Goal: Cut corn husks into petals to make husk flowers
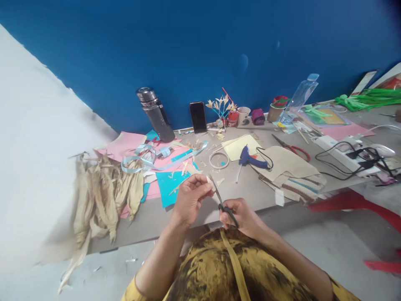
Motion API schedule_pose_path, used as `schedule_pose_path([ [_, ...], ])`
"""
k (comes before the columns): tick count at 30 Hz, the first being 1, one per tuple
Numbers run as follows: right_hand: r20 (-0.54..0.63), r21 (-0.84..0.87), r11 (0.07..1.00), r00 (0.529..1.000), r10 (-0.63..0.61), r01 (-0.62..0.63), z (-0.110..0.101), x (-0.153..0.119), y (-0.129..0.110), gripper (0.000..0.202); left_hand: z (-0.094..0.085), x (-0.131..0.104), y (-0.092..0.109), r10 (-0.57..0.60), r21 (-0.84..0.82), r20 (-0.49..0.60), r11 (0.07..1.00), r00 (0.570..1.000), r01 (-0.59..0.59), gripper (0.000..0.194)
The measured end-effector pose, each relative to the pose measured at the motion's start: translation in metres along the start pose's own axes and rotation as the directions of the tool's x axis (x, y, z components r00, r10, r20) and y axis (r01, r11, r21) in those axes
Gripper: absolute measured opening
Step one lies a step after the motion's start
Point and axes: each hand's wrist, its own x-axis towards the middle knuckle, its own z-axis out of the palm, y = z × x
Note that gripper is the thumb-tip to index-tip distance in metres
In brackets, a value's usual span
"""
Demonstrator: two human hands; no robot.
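Near the table's front edge, my left hand [191,196] is closed, pinching a small pale piece [211,186] that looks like a bit of dried husk; most of it is hidden by the fingers. My right hand [239,215] grips black-handled scissors [218,194], their blades pointing up and away from me, right beside the pale piece. Whether the blades touch it I cannot tell. Just beyond my hands lie a roll of tape [219,160] and a blue sheet of paper [171,184]. Scattered pale scraps [220,181] dot the table.
Dried husks [103,196] hang over the left edge. A thermos [155,115], a phone [198,117] and paper flowers [222,106] stand along the blue wall. To the right are a blue glue gun [250,159], red-handled scissors [294,149], a cloth [290,167] and a power strip [341,152].
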Motion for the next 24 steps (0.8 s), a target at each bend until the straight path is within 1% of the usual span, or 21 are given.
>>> schedule_pose_path([
  [3,-0.01,0.018,1.0,1.0,0.01,-0.01,0.001,0.001,0.002,0.042,0.0,0.0,-0.001,-0.009,-0.004,0.002,1.0,1.0,0.009,0.027],
  [6,-0.03,0.018,1.0,0.999,0.013,-0.013,0.001,0.0,-0.003,0.048,0.0,0.0,-0.001,-0.015,0.009,0.012,1.0,1.0,0.014,0.026],
  [10,-0.008,0.055,0.998,0.999,-0.044,0.044,-0.003,-0.002,-0.013,0.057,0.001,-0.001,0.0,0.002,0.044,0.013,0.999,1.0,-0.003,0.023],
  [12,0.019,0.069,0.996,0.998,-0.06,0.059,-0.005,-0.003,-0.015,0.06,0.002,-0.002,0.0,0.025,0.062,0.001,0.998,1.0,-0.025,0.023],
  [18,0.08,0.066,0.997,0.996,-0.048,0.043,-0.007,-0.004,-0.011,0.062,0.002,-0.001,-0.004,0.136,0.156,-0.002,0.979,0.991,-0.134,0.021],
  [24,0.079,0.058,0.998,0.996,-0.037,0.032,-0.005,-0.004,-0.016,0.064,-0.002,-0.002,-0.007,0.179,0.226,0.032,0.957,0.983,-0.182,0.021],
])
